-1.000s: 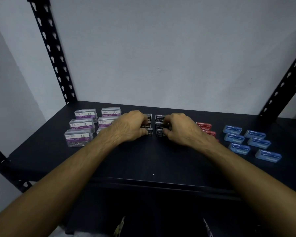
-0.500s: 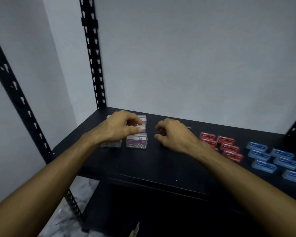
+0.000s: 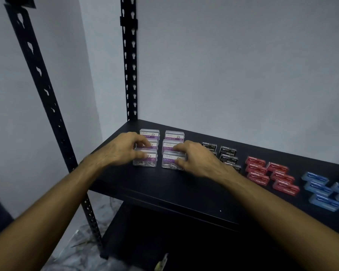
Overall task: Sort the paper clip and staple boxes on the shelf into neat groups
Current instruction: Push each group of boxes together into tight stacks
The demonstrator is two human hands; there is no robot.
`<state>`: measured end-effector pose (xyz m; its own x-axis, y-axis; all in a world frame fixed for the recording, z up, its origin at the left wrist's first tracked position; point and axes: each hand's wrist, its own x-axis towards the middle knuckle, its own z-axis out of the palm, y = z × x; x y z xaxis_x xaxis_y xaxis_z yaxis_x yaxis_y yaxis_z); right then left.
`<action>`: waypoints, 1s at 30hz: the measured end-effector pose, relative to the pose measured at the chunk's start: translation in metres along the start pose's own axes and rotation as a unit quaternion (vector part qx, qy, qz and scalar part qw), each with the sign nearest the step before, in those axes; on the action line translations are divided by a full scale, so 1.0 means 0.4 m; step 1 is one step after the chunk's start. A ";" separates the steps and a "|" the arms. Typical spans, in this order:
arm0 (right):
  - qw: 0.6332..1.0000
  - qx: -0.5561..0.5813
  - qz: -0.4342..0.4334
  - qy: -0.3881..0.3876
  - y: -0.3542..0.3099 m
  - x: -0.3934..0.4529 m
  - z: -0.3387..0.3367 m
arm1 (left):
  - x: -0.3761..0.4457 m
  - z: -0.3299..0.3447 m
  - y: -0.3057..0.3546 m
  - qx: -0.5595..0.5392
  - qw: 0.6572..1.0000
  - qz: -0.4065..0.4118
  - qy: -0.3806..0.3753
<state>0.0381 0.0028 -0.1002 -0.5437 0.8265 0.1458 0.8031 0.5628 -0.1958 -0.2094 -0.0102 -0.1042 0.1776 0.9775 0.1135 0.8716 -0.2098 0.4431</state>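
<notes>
Clip boxes (image 3: 161,148) sit in two columns at the shelf's (image 3: 164,184) left end. Left hand (image 3: 123,149) pinches the left front box, right hand (image 3: 196,158) the right front one. Best to nudge both square, columns parallel, clear of black staples (image 3: 228,153).

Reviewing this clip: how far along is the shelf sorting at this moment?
Mostly done, it seems. Black staple boxes, red staple boxes and blue staple boxes already sit in separate colour clusters on the shelf. In hand: the left hand and right hand are on the paper clip boxes, squaring their two columns. Left: perhaps straightening the slightly staggered red and blue groups.
</notes>
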 end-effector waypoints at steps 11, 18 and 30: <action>0.999 0.038 0.020 -0.005 0.023 -0.026 0.008 | 0.014 0.030 0.003 -0.074 0.996 0.037 -0.023; 0.998 0.054 0.022 -0.005 0.014 -0.043 0.003 | 0.013 0.030 0.012 -0.086 0.994 0.058 -0.040; 0.999 0.042 0.019 -0.007 0.009 -0.034 0.009 | 0.011 0.026 -0.001 -0.093 0.992 0.068 -0.044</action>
<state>0.0475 -0.0061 -0.1063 -0.5178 0.8466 0.1231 0.8001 0.5301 -0.2807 -0.2043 -0.0057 -0.1130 0.3343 0.9360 0.1102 0.7390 -0.3329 0.5858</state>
